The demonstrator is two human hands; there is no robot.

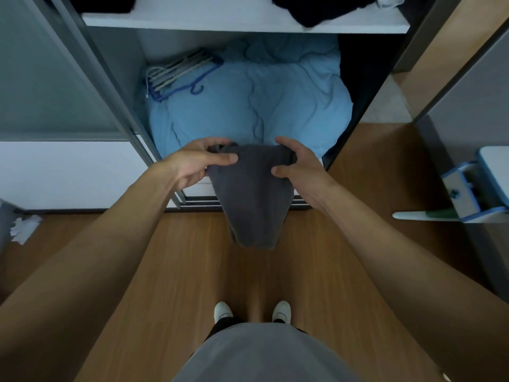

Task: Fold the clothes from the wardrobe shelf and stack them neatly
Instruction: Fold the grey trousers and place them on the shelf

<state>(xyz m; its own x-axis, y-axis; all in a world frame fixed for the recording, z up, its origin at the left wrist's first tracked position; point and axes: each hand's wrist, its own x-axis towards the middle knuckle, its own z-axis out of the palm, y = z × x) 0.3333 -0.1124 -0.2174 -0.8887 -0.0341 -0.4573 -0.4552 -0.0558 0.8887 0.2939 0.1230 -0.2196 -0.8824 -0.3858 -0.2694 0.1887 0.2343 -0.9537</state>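
From the head view, you are standing in front of the open wardrobe and holding a dark grey garment up in the air with both hands. Your left hand is pinching one top corner and your right hand is pinching the other, the two hands a little apart with the cloth bunching between them. The garment is hanging down freely over the wooden floor, in front of the lower compartment where a light blue duvet is lying with a bundle of hangers at its left edge. It is narrowing toward its bottom end, so it is probably already doubled once, though the exact fold is hard to tell. On the white wardrobe shelf above, a heap of dark clothes is still lying crumpled, and no folded stack is showing anywhere. You are likely early in the job: this piece is needing its last folds and a place, and the heap is waiting.
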